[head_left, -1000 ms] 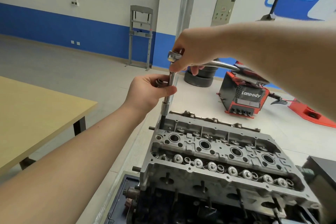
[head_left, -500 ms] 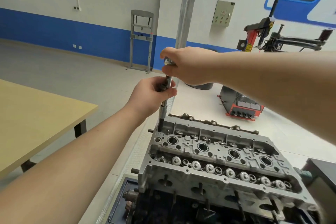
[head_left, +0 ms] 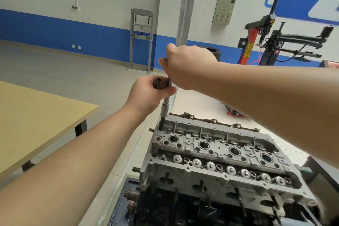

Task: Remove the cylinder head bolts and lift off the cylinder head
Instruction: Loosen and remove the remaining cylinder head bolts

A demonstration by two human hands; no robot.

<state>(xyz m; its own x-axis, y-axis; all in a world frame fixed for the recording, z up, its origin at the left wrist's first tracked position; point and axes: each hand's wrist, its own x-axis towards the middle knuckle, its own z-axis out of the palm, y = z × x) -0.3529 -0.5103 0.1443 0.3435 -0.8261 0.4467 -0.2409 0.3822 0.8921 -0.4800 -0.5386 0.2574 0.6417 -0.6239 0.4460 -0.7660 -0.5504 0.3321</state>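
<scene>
**Wrench turned at the far-left head bolt**

Since the earlier frames the right hand (head_left: 187,66) had swung the wrench handle round, so the chrome handle that had stuck out to the right was now hidden behind that hand and forearm; the left hand (head_left: 148,93) had kept its place on the shaft.

At the left stood a wooden table (head_left: 36,121) on dark legs. The left hand curled its fingers round the upright extension (head_left: 166,104), and a dark socket (head_left: 158,83) sat pinched in the same grip beside the shaft. The extension ran down into the far-left corner of the head (head_left: 211,152), its tip in a bolt hole there. Above it, the right hand closed over the wrench top (head_left: 163,60), of which only a sliver showed.

The head sat on the block (head_left: 183,207), four round wells along its middle and a row of valve springs on the near side. At the right, behind, stood a tyre changer (head_left: 275,42).
</scene>
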